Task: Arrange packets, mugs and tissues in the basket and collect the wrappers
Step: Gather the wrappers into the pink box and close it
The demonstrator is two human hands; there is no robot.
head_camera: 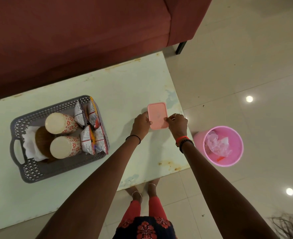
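A grey perforated basket (30,171) stands on the pale table (125,80) at the left. Inside it are two white mugs with red flowers (61,123), several snack packets (90,128) along the right side, white tissues (29,145) at the left, and a brown round thing (42,140) under the mugs. A pink lidded box (157,115) lies on the table near its right edge. My left hand (141,124) grips the box's left side and my right hand (177,124) pinches its right side. Clear wrappers (218,144) lie in a pink bin (235,161).
The pink bin stands on the tiled floor just right of the table. A dark red sofa (73,40) runs along the table's far side, with a black leg (181,47). My bare feet (144,191) are at the table's near edge.
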